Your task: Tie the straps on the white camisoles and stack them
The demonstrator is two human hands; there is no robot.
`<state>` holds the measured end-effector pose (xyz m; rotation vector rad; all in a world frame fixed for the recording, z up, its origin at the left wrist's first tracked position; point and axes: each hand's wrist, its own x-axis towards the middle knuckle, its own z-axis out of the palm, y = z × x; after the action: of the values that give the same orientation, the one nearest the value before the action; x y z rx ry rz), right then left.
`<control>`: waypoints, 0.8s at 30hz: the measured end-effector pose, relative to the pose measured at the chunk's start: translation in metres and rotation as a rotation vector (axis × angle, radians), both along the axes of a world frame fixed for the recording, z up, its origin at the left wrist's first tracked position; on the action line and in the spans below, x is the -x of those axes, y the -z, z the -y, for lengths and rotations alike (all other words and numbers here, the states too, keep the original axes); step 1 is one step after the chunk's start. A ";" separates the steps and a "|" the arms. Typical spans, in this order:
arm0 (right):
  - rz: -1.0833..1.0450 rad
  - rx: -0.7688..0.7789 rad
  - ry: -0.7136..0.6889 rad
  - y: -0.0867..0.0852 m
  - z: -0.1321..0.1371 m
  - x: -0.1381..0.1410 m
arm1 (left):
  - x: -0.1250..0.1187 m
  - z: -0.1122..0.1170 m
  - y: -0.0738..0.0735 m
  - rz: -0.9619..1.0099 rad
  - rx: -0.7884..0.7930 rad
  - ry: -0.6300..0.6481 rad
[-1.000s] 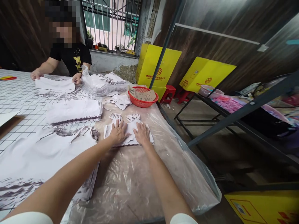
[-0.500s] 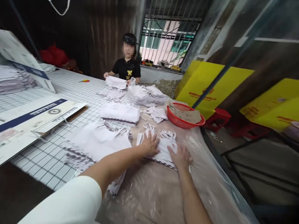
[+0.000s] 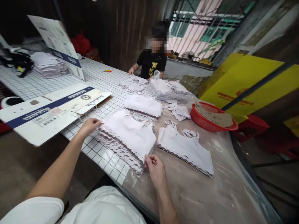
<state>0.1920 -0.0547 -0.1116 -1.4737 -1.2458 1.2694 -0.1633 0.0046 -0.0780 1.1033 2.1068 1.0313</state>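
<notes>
Directly before me lies a stack of white cut fabric pieces (image 3: 126, 132) with wavy edges, fanned toward me. My left hand (image 3: 90, 126) pinches the top piece at its left corner. At the near right corner, my right hand (image 3: 154, 166) has thumb and fingers closed on the same piece's edge. A second fabric stack (image 3: 184, 149), with curled strap-like ends, lies flat on the plastic sheet to the right, apart from both hands. Behind them is a folded fabric stack (image 3: 143, 105).
A red basket (image 3: 213, 116) holding cardboard stands at the table's right edge. White cardboard sheets (image 3: 56, 109) lie at left. Across the grid-patterned table (image 3: 93, 70) sits another person (image 3: 151, 56) beside a plastic-wrapped fabric pile (image 3: 167, 88). Yellow boards (image 3: 252, 84) stand right.
Both hands have left the right-hand stack and moved left to the larger stack, taking hold of its top piece. My view has turned left. The co-worker's raised fabric piece is lowered.
</notes>
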 end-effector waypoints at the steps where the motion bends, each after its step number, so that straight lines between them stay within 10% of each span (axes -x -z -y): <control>1: 0.023 -0.006 0.018 0.000 -0.003 0.004 | -0.002 0.004 0.007 0.054 -0.035 0.006; 10: 0.101 -0.015 0.043 -0.008 -0.001 0.003 | -0.002 -0.002 0.022 0.222 -0.190 -0.048; 24: -0.202 0.228 0.231 0.001 0.001 0.002 | -0.041 -0.013 -0.005 -0.513 0.064 0.115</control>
<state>0.1896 -0.0553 -0.1127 -1.5543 -0.7954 1.3966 -0.1219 0.0178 -0.0727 1.5638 2.4047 0.6672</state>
